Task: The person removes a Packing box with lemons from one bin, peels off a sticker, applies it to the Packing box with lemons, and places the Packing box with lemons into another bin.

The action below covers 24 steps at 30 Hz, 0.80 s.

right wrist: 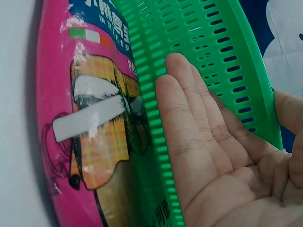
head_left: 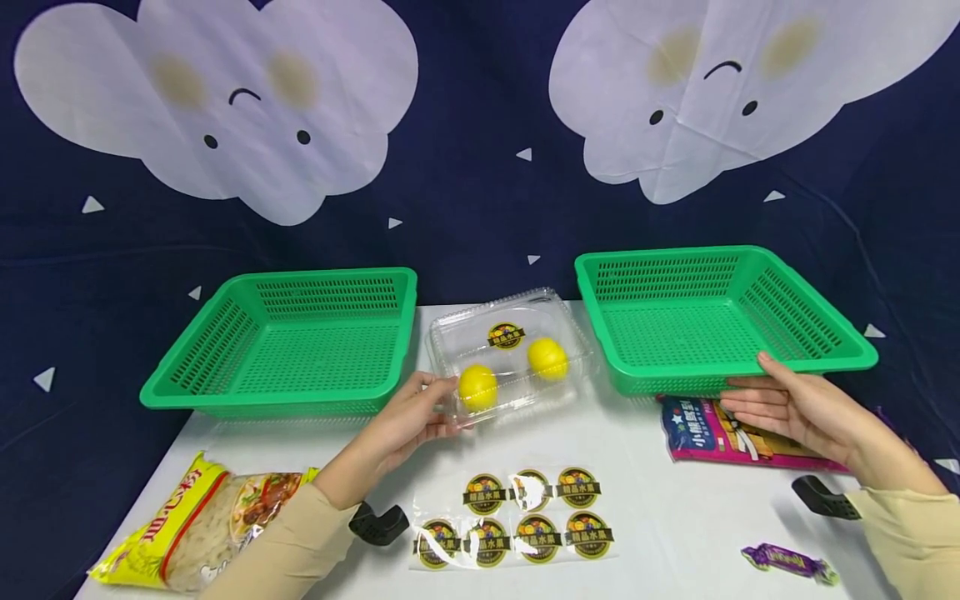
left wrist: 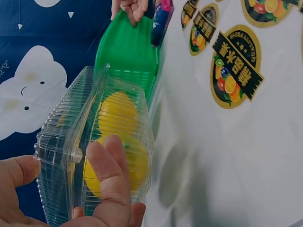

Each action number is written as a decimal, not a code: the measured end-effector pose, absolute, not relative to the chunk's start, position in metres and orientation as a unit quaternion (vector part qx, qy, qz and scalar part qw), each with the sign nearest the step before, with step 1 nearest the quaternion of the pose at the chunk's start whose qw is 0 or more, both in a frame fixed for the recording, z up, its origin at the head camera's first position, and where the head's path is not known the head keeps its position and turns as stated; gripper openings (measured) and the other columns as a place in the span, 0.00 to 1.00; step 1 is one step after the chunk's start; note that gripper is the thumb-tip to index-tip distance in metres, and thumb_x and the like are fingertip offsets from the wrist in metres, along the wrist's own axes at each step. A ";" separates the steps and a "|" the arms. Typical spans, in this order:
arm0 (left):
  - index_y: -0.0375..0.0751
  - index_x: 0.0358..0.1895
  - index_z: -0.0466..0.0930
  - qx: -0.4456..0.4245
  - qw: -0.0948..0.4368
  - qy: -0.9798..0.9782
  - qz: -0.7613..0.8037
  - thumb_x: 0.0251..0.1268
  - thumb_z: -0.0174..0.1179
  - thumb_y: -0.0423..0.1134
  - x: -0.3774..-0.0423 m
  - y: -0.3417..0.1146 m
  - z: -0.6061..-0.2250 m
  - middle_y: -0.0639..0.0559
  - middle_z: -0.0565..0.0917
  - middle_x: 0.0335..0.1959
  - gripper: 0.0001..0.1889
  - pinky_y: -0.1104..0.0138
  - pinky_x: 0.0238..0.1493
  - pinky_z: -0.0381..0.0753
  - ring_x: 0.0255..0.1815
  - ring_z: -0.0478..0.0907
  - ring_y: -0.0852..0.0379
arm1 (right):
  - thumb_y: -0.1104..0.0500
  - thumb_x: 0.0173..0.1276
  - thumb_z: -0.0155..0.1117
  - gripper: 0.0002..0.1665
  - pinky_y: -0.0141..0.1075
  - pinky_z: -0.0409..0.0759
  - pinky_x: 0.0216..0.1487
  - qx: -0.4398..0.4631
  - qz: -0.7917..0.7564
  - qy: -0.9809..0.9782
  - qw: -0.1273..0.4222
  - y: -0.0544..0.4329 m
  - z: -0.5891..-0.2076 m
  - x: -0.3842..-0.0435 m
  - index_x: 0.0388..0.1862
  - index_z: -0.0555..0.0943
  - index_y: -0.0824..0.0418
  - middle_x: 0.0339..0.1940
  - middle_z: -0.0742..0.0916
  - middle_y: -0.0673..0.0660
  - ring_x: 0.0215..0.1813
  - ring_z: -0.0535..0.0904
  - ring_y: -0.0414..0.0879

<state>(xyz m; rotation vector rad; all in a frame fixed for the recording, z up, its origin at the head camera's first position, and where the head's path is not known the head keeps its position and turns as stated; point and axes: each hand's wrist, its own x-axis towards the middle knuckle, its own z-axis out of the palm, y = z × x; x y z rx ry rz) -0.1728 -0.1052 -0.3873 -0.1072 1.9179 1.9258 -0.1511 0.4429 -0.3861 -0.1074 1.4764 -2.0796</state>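
At the bench's left front edge, a sleeve hides part of a yellow noodle bag (head_left: pixel 180 525). The left hand (head_left: pixel 405 421) grips the clear plastic clamshell box (head_left: pixel 510 354) of two yellow fruits mid-bench; its round label is unreadable. The right hand (head_left: pixel 795 404), fingers straight, touches the right green plastic basket (head_left: pixel 712 312), which overlaps a pink packet (head_left: pixel 720 433).

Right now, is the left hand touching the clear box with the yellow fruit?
Touching. The left wrist view shows the left hand gripping the clear box, fingers on its front and thumb behind.
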 end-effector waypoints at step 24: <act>0.39 0.58 0.56 0.005 0.178 0.723 0.668 0.84 0.54 0.44 -0.168 -0.108 -0.351 0.37 0.68 0.65 0.18 0.70 0.44 0.87 0.37 0.81 0.56 | 0.44 0.91 0.21 0.45 0.43 0.87 0.67 -0.075 -0.819 0.480 0.306 0.438 -0.392 -0.152 0.62 0.87 0.63 0.61 0.90 0.63 0.65 0.89 0.53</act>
